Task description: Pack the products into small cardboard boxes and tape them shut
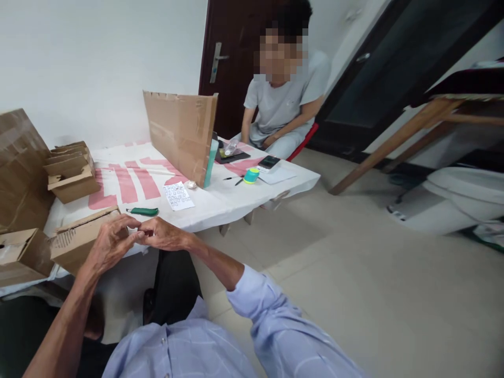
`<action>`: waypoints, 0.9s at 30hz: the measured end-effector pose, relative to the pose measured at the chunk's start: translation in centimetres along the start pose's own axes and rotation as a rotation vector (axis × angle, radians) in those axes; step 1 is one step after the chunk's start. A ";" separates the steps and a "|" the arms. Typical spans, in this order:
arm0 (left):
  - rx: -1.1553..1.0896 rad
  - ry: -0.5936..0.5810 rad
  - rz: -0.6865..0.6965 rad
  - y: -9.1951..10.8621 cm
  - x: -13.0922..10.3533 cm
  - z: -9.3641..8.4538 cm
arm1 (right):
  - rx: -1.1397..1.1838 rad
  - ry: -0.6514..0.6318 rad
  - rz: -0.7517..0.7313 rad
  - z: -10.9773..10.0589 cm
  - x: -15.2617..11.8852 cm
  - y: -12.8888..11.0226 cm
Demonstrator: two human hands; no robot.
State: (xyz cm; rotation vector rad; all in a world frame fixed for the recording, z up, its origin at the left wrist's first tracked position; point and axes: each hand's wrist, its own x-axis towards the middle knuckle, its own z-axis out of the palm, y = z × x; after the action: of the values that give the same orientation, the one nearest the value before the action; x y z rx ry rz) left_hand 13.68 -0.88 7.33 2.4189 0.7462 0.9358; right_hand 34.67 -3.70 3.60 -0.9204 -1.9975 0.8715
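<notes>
White-clothed table (220, 199) fills bkgd; upright cardbd panel (177, 131) = landmark. Nearer us than panel, our L hand (112, 240) & R hand (163, 233) meet at fingertips, fingers bent; we can't tell if anything's pinched. Open carton (76, 244) by L hand, L of panel; green cutter (142, 211) betw. carton & panel. Seated person (285, 102) R of panel.

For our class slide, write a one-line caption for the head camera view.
Two bare hands meet before a white-and-pink covered table, near a green-handled cutter and brown cardboard boxes.
</notes>
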 end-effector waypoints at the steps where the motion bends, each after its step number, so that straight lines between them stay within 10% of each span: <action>1: -0.017 -0.011 0.010 0.3 0.3 0.0 | 0.001 0.004 0.007 0.1 -0.1 -0.2; 9: -0.029 -0.157 -0.044 2.0 0.1 -1.6 | -0.026 0.041 -0.014 0.4 -1.4 -1.0; 27: -0.164 -0.091 -0.178 3.0 -2.5 -3.0 | -0.018 0.002 -0.023 1.7 -1.3 -2.9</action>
State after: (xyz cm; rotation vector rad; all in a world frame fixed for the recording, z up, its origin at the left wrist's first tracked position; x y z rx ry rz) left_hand 11.00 -4.14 9.87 2.1966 0.8033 0.7792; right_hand 32.97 -6.66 4.66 -0.9057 -2.0135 0.8413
